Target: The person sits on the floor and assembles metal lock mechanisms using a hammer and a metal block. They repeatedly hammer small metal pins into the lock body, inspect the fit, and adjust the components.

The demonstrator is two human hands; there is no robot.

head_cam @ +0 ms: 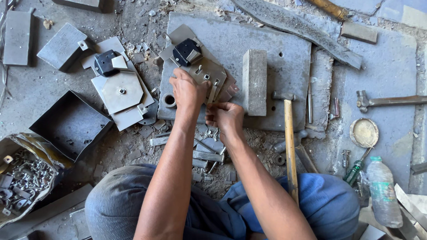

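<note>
My left hand (187, 91) lies palm-down with fingers curled, pressing on a stack of cut plates (209, 78) at the near-left part of the steel slab (284, 66) — a black block (186, 51) sits atop that stack just beyond my knuckles. My right hand (226, 116) is pinched nearly closed at the slab's near edge, fingertips touching the stack's lower corner; whether it grips a small piece I cannot tell. A steel bar (254, 82) stands just right of the stack, and a hammer (289, 142) lies right of my right wrist. More plates (121, 91) lie left, beside an open box (71, 124). Scrap litters the ground between my knees.
</note>
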